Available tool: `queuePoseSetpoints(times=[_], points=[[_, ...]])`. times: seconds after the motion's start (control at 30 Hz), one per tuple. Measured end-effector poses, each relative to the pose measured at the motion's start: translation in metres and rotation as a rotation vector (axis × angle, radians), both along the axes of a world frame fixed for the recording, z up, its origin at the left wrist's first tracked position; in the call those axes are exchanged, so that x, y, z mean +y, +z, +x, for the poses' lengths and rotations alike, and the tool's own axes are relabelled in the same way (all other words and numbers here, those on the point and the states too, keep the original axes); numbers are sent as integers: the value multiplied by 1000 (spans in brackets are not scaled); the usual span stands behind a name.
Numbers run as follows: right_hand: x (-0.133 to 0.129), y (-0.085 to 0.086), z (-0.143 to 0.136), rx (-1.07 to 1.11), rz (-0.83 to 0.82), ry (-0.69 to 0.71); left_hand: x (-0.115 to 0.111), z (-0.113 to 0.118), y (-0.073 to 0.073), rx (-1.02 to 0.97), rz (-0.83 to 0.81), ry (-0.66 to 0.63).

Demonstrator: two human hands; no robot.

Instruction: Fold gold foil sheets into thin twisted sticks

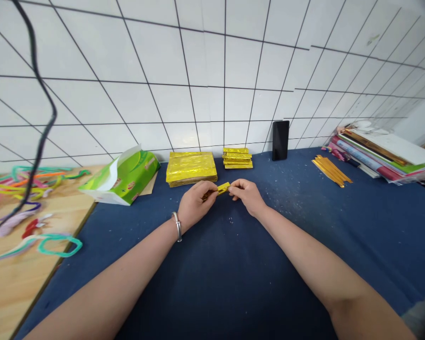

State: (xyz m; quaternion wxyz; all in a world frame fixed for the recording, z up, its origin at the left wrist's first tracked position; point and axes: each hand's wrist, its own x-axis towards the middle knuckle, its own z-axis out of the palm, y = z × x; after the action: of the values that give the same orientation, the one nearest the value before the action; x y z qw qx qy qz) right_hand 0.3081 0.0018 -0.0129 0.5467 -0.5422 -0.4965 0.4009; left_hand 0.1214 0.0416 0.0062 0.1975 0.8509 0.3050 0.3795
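Note:
Between my two hands is a small folded strip of shiny gold paper [223,188], held just above the blue cloth. My left hand [195,200], with a silver bangle at the wrist, pinches its left end. Thumb and fingers of my right hand [247,194] close on its right end. Behind my left hand lies a thick stack of gold foil sheets [191,167]. A smaller pile of folded gold strips [237,158] sits behind the held piece, near the wall.
A green tissue pack [136,174] lies at left, beside colourful pipe cleaners [60,244] on a wooden board [62,288]. A black phone [280,140] leans on the tiled wall. Orange-gold strips [331,171] and stacked books [382,151] are at right. A black cable [38,156] hangs at left.

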Motion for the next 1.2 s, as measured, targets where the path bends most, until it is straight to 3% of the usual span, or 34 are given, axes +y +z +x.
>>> queuePoseSetpoints(times=[0.33, 0.63, 1.2], points=[[0, 2, 1, 52, -20, 28, 4, -1, -3, 35, 35, -47], [-2, 3, 2, 125, 22, 103, 9, -2, -9, -44, -58, 43], [-2, 3, 3, 80, -17, 83, 12, -3, -10, -54, -19, -61]])
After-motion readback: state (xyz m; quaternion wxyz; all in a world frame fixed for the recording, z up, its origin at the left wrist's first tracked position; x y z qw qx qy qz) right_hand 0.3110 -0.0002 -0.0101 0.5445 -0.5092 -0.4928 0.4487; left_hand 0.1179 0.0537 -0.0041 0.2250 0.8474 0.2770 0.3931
